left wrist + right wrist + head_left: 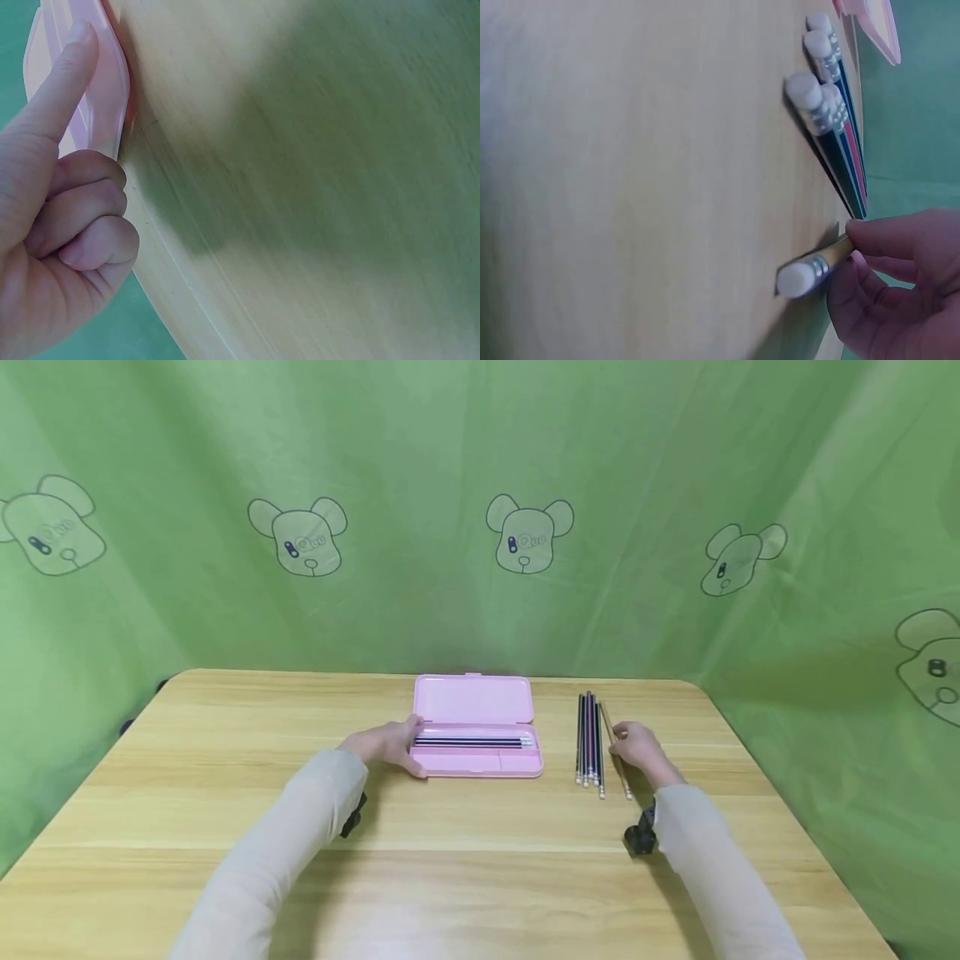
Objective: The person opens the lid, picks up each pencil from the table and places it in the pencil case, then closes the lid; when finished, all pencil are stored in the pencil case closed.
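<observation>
Fingertips of the right hand [900, 285] pinch one tan pencil [814, 271] near its eraser end; the pencil lies low against the table [225, 793], at the right edge of the pencil row, centre-right of the head view. Whether it is lifted clear of the wood cannot be told.

Left hand [52, 210] steadies the pink case [477, 727]: index finger straight along the case's left end, the other fingers curled into the palm and holding nothing. No real grasp there, just a bracing touch.

Case sits open at mid-table, lid back toward the green cloth; several dark pencils [472, 742] already lie lengthwise in its tray.

Step, by my reading: picking up the next pencil from the row to lay in the case. Next move seems to call for a firm pinch, a lift clear of the neighbours, a carry leftward, and a turn so the pencil lies along the tray like the others.

Around: remaining pencils [588, 739] lie side by side just left of the pinched one, erasers toward the person, close enough that a careless lift could roll them. Between row and case, only bare wood. Green cloth [480, 485] with bear prints hangs behind and at both sides.
</observation>
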Demonstrator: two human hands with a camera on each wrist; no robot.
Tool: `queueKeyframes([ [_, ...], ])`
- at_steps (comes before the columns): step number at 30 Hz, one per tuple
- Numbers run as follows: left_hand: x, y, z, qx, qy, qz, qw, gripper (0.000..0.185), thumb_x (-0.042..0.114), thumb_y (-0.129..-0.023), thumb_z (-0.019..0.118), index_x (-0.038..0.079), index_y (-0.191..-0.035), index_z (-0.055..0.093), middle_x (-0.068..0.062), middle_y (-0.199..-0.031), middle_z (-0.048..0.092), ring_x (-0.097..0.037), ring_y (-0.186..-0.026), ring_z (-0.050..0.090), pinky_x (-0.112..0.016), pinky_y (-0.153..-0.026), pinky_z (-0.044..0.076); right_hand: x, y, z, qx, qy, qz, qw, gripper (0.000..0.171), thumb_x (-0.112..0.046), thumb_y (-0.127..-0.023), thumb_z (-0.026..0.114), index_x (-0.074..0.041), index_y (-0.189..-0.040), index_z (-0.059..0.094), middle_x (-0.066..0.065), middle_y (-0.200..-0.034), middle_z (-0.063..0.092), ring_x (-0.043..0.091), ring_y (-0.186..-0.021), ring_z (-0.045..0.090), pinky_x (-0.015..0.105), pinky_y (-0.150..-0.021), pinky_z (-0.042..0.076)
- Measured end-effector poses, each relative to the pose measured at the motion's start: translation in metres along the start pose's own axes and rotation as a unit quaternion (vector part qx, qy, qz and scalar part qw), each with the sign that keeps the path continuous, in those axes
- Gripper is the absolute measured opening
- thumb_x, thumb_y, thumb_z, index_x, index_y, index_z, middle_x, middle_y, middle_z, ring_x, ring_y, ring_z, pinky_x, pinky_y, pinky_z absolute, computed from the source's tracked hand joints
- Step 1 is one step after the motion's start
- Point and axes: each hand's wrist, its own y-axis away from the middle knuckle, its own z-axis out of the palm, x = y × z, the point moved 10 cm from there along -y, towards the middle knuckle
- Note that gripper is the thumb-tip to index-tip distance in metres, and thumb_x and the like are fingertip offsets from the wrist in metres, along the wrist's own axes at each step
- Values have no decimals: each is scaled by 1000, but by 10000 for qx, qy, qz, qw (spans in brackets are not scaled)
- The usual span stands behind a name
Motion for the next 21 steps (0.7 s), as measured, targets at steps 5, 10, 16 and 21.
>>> queueKeyframes([
  [5,0,-1,1,-4,-19,28,10000,97,32,-70,78,-4,-138,19,-28,-139,34,-37,-128,33,-42,-109,24,-3,0,-6,155,-315,-110,9993,50,2,-84,48,14,-130,33,36,-113,49,40,-93,56,44,-81,51],
  [10,0,-1,0,-2,-54,55,10000,97,32,-71,78,-5,-138,18,-29,-138,34,-37,-128,34,-42,-109,25,-17,0,-13,452,-346,-532,9970,47,4,-82,47,11,-128,41,27,-97,57,24,-73,56,29,-61,51],
  [16,-1,-1,2,-20,-15,72,10000,97,31,-71,78,-5,-138,18,-27,-141,31,-36,-130,31,-41,-110,22,-38,-1,-14,717,-292,-1034,9916,40,5,-83,50,9,-123,48,21,-87,58,14,-59,47,22,-47,42],
  [21,-1,-2,1,13,17,68,10000,98,32,-70,78,-5,-138,19,-28,-140,33,-36,-129,32,-42,-110,24,-52,-2,-8,745,-353,-1276,9884,37,3,-84,54,6,-121,53,17,-87,56,19,-68,50,24,-55,45],
])
